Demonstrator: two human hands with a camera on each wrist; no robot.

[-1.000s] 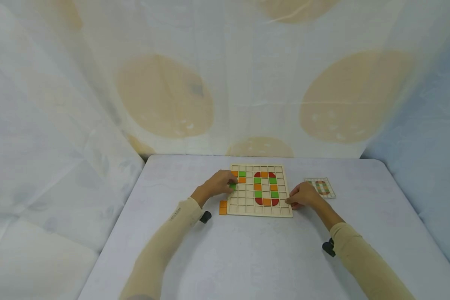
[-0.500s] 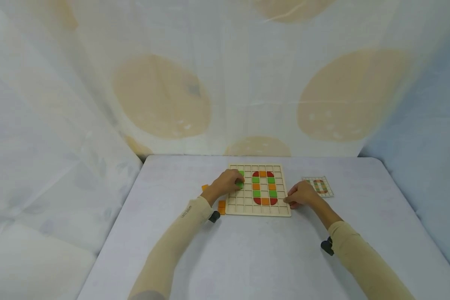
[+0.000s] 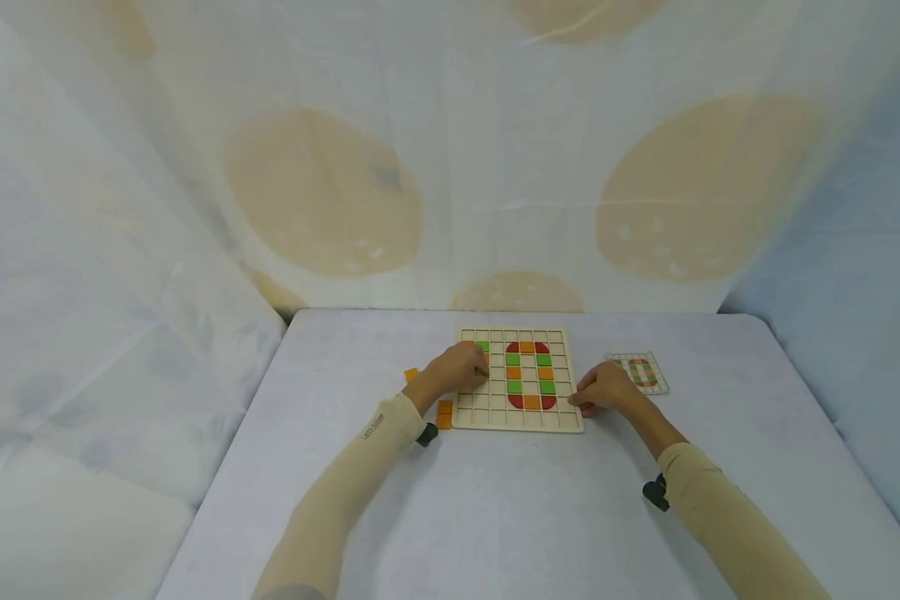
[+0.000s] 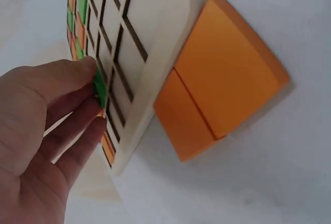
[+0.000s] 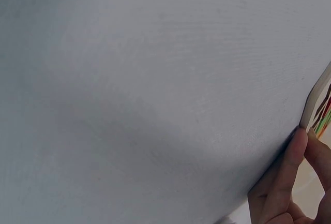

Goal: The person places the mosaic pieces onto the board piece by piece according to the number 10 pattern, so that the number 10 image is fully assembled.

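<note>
A wooden grid board lies on the table, with red, orange and green tiles forming a ring. My left hand hovers over the board's left columns and pinches a green tile between its fingertips. A second green tile sits in the top row beside it. My right hand grips the board's right edge near the front corner. In the right wrist view its fingers touch the board edge.
Two orange tiles lie against the board's left front corner, large in the left wrist view. Another orange tile lies farther left. A small pattern card lies right of the board. Draped cloth walls enclose the table.
My left hand moved right over the board's left columns, carrying a green tile. An orange tile now shows on the table left of the board. My right hand stayed put.
</note>
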